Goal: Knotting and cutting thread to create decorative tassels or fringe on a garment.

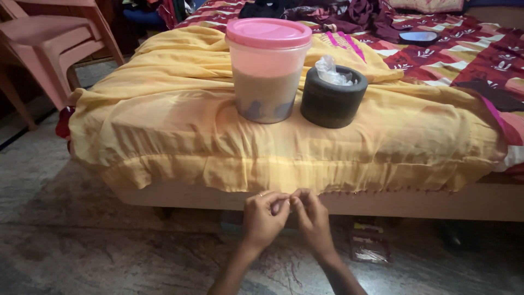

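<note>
A: Hands?
B: Both are seen at lower centre of the frame, below the bed edge. Left hand and right hand are brought together, fingertips touching at the hem of the yellow cloth.
A: Grip state?
B: Fingers of both are curled and pressed together in a pinch. Something small seems to be pinched between them; what it is cannot be told. A ring is seen on a left finger.
A: Where is the cloth?
B: It is spread over the bed, from upper left to right of frame, with its hem hung over the near edge just above the hands.
A: What is carried on it?
B: A clear tub with a pink lid is stood upright at upper centre, partly filled with brownish material. Just beside it, to the right, a dark round pot is set, with crumpled clear plastic in its top.
A: Rest?
B: A pink chair is seen at upper left. A patterned red sheet is laid at upper right. A stone floor fills the lower frame.
</note>
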